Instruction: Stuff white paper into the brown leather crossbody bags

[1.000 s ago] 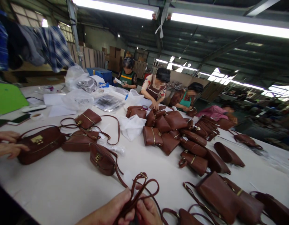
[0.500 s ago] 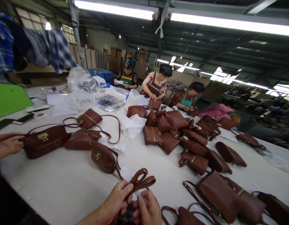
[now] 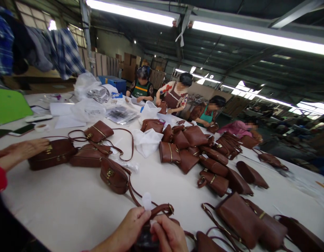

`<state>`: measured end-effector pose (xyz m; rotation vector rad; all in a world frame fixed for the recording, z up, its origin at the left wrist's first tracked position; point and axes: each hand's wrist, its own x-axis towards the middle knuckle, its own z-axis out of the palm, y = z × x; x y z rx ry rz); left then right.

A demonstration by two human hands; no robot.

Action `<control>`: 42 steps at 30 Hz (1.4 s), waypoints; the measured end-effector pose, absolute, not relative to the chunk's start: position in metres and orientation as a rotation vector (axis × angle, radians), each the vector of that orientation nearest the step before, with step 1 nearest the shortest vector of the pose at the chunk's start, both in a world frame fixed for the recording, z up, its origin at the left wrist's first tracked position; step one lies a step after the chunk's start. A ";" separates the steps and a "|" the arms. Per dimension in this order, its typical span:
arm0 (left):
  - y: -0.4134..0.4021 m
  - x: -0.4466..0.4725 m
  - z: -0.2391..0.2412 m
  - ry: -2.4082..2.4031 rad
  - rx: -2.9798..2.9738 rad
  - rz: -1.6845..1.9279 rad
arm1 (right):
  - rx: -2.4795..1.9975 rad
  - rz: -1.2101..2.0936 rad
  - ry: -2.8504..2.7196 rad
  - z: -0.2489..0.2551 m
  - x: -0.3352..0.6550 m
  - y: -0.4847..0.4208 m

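Observation:
My left hand (image 3: 132, 225) is closed at the near edge of the table, pinching a brown leather bag strap (image 3: 163, 209) with a gold buckle. A white rounded tag (image 3: 146, 200) stands up at its fingertips. Close beside it, my right hand (image 3: 170, 232) pinches a small white piece (image 3: 153, 222), too small to name. Below both hands is a dark, shiny thing (image 3: 145, 239), mostly hidden by the fingers. Just beyond lies a brown handbag (image 3: 115, 175) with a gold clasp, its strap running toward my hands.
More brown handbags (image 3: 189, 140) are heaped mid-table, and others (image 3: 239, 218) lie at right. A co-worker's hand (image 3: 29, 150) rests on a handbag (image 3: 57, 154) at left. White wrapping (image 3: 145, 141) and plastic bags lie behind. Several co-workers sit or stand along the far side.
The strap loops at my fingers have dropped lower, and the white tag shows more fully. The co-worker's hand at left has moved onto the top of the handbag.

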<state>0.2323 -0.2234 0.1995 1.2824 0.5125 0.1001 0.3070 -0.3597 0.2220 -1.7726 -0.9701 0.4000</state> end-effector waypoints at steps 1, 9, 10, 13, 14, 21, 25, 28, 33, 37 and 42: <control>-0.223 0.231 0.199 0.526 1.300 0.112 | -1.768 0.343 -0.985 0.226 0.309 -0.357; -0.221 0.230 0.218 0.310 1.365 0.160 | -1.670 0.738 -0.428 0.222 0.298 -0.338; -0.221 0.229 0.219 0.304 1.390 0.157 | -1.637 0.747 -0.363 0.221 0.296 -0.337; -0.221 0.228 0.218 0.318 1.494 0.206 | -1.525 0.791 -0.281 0.222 0.296 -0.335; -0.221 0.227 0.217 0.315 1.536 0.225 | -1.503 0.821 -0.275 0.223 0.297 -0.335; -0.219 0.228 0.216 0.276 1.673 0.217 | -1.454 0.906 -0.195 0.220 0.304 -0.339; -0.217 0.226 0.209 0.259 1.773 0.222 | -1.415 0.908 -0.171 0.222 0.304 -0.339; -0.216 0.227 0.205 0.187 1.836 0.216 | -1.394 0.899 -0.149 0.223 0.303 -0.339; -0.216 0.229 0.206 0.107 1.888 0.243 | -1.361 0.861 -0.124 0.217 0.298 -0.339; -0.217 0.229 0.205 0.095 1.911 0.244 | -1.363 0.734 -0.103 0.213 0.293 -0.338; -0.218 0.228 0.203 0.105 1.904 0.274 | -1.355 0.789 -0.139 0.215 0.294 -0.338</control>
